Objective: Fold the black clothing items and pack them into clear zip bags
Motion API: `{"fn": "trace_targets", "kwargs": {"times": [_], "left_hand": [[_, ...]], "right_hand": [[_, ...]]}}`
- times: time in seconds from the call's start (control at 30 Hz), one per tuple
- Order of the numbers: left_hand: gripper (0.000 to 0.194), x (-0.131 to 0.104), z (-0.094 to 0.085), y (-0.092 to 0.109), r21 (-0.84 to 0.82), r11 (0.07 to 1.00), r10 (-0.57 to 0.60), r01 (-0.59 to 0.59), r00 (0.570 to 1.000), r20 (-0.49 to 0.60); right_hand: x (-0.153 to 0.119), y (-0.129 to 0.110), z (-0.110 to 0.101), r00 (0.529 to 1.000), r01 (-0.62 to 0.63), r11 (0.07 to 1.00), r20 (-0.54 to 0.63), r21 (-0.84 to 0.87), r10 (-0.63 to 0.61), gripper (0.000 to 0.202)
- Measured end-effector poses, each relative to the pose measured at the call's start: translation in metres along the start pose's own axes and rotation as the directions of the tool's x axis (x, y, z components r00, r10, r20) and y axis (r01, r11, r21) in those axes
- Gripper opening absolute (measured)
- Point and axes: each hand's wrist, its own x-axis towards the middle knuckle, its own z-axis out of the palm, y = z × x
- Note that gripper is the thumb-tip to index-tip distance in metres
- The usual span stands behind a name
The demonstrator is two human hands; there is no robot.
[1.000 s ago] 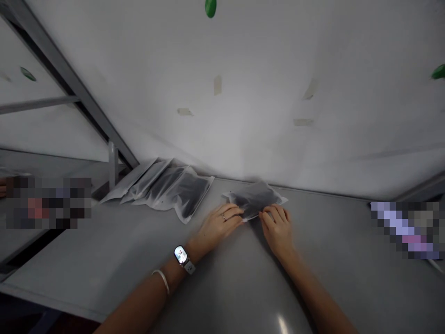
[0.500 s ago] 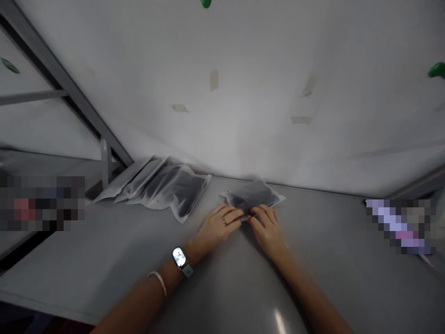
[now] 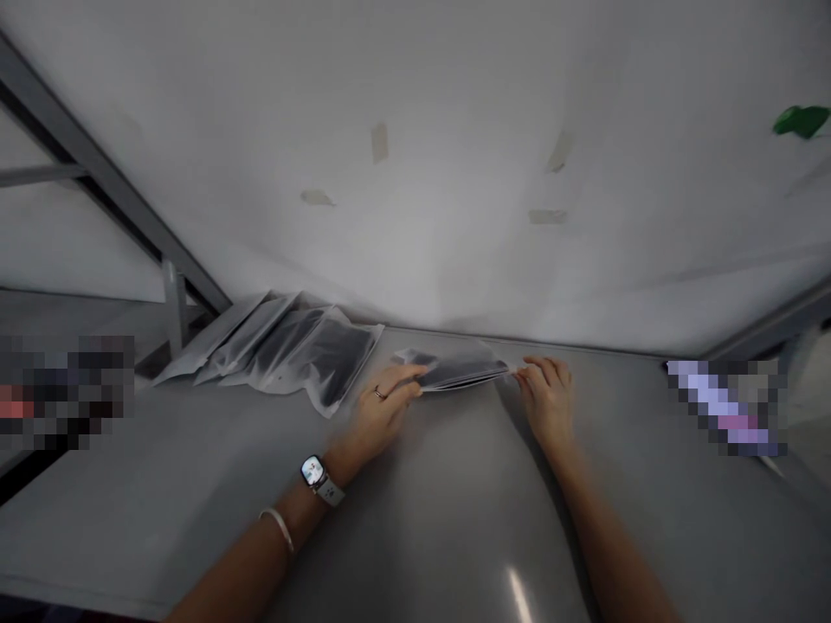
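A frosted plastic bag (image 3: 464, 368) with something dark inside spans the gap between my two hands near the back of the table. My left hand (image 3: 383, 411) pinches its left end between thumb and fingers. At the opposite corner my right hand (image 3: 549, 400) grips the bag's edge with the fingertips. The near edge of the bag faces me and shows thin layers. To the left, several similar frosted bags (image 3: 338, 359) with dark contents lie overlapping in a row, apart from my left hand.
The grey tabletop (image 3: 415, 519) runs back to a white wall panel (image 3: 428, 242) with tape pieces on it. A grey metal frame (image 3: 130, 199) slants down on the left. Blurred-out patches cover both sides, one over a purplish object (image 3: 720, 407) on the right.
My hands have moved apart, from close together at the bag's near edge to its two ends. The bag's near edge now shows raised between them. The view has shifted slightly.
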Motion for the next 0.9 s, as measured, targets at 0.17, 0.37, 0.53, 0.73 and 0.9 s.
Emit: {"fn": "trace_targets", "kwargs": {"times": [0.17, 0.37, 0.53, 0.73, 0.9], "left_hand": [[0.013, 0.001, 0.000, 0.001, -0.054, 0.994, -0.100, 0.098, 0.994, -0.035], [0.014, 0.000, 0.001, 0.003, -0.059, 0.998, -0.021, 0.021, 1.000, 0.000], [0.015, -0.001, 0.004, 0.009, -0.055, 0.994, 0.094, -0.094, 0.996, 0.000], [0.014, -0.006, 0.005, 0.021, -0.011, 0.951, 0.308, -0.310, 0.938, 0.161], [0.016, -0.006, 0.006, 0.027, -0.025, 0.928, 0.359, -0.372, 0.872, 0.333]], "right_hand": [[0.001, -0.013, -0.004, 0.999, -0.037, 0.987, -0.004, 0.155, 0.038, 0.015], [0.001, -0.047, -0.008, 0.986, 0.156, 0.946, 0.006, 0.283, -0.165, 0.027], [0.003, -0.052, -0.010, 0.970, 0.162, 0.958, 0.139, 0.236, -0.198, 0.046], [0.001, -0.058, -0.009, 0.938, 0.151, 0.970, 0.283, 0.191, -0.201, 0.068], [-0.005, -0.060, -0.002, 0.956, 0.100, 0.957, 0.242, 0.271, -0.168, 0.050]]}}
